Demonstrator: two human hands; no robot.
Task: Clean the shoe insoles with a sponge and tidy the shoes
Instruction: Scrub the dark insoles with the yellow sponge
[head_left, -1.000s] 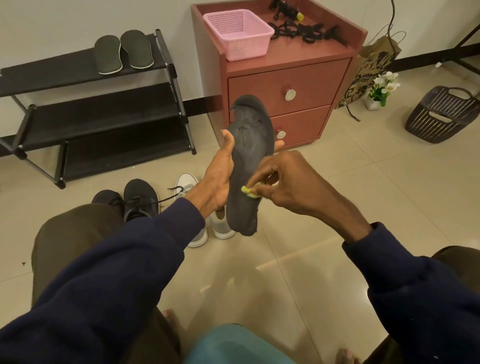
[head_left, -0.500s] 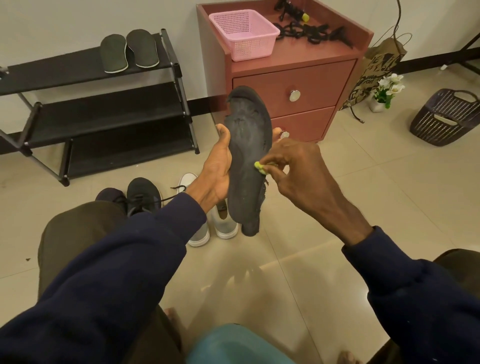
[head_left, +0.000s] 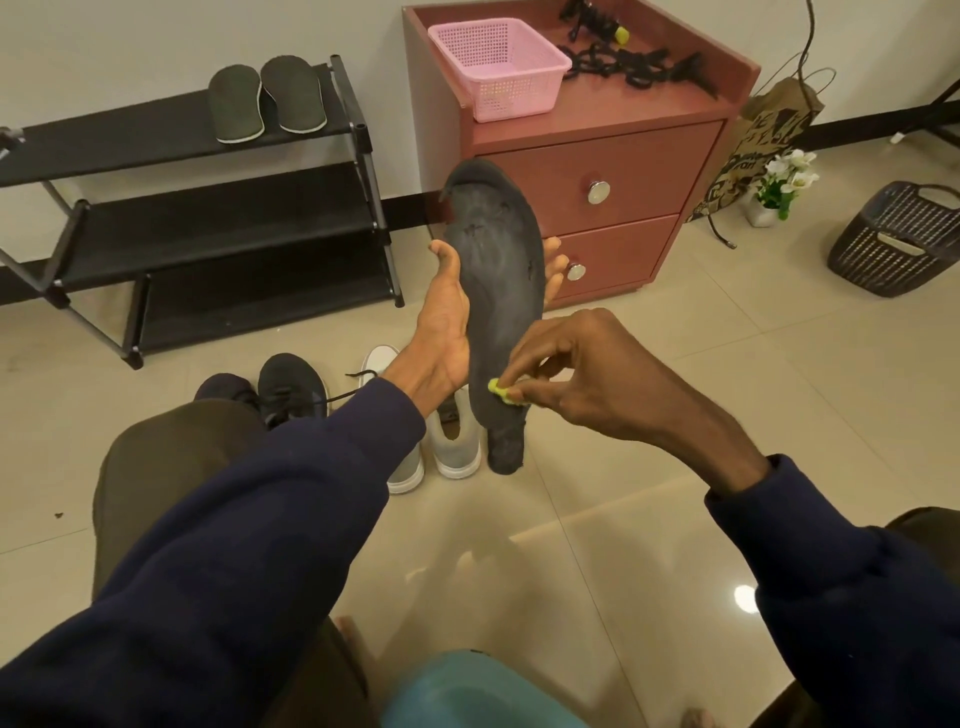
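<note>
Two insoles (head_left: 236, 104) lie side by side on the top shelf of the rack (head_left: 156, 218); I take these to be cleaned and set aside. On the floor below and to the right, the black shoes (head_left: 291, 387) stand with one lace trailing, and the grey shoes (head_left: 457, 447) stand just beside them. None of the shoes is on the rack, so the tidying looks undone. By my reckoning the job is about midway, with one insole in hand, possibly another to come, and then the shoes to put in order.

Next comes the left hand (head_left: 447, 332), palm up, grasping the dark insole (head_left: 498, 291). The thumb lies along its left edge and fingertips show past its right edge. It is held in the air in front of the person, nearly upright, toe end up and heel end down.

Against its lower part sits the sponge (head_left: 501, 391), a small yellow-green piece touching the surface. The right hand (head_left: 597, 374) pinches it tightly between thumb and fingertips, with the other fingers curled.

Farther right, black laces (head_left: 623, 67) lie heaped on the cabinet (head_left: 597, 156), so relacing probably remains too.
</note>
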